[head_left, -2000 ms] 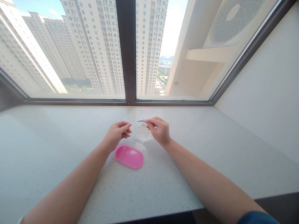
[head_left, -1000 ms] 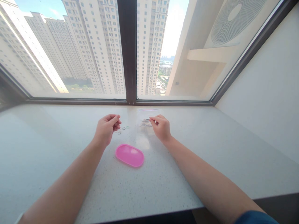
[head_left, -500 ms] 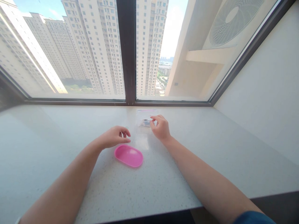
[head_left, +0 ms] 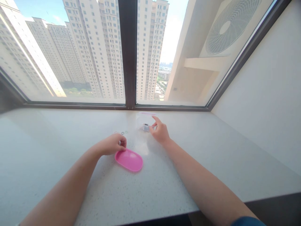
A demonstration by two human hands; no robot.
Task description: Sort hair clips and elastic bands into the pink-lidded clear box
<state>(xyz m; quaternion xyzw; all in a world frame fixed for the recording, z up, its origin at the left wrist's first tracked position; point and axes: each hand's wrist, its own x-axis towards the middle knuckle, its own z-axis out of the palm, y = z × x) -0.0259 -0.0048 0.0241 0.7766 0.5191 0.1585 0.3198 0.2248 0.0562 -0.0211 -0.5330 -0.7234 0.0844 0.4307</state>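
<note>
The left hand [head_left: 117, 144] pinches the far left rim of the pink tray [head_left: 129, 161], which lies hollow side up on the worktop [head_left: 145, 194], its long axis slanting from far left to near right. Just beyond this hand lie small rings [head_left: 122, 133]; farther right, a clear bag [head_left: 141, 118] lies with its sealing strip toward the window, the right hand [head_left: 159, 130] over its right side, thumb and forefinger spread apart.

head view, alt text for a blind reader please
The left hand is at the rim of a pink tray on a pale countertop, while the open right hand is at a clear bag of small items. Tiny rings lie beyond the left hand; high-rises show through the window.
</note>
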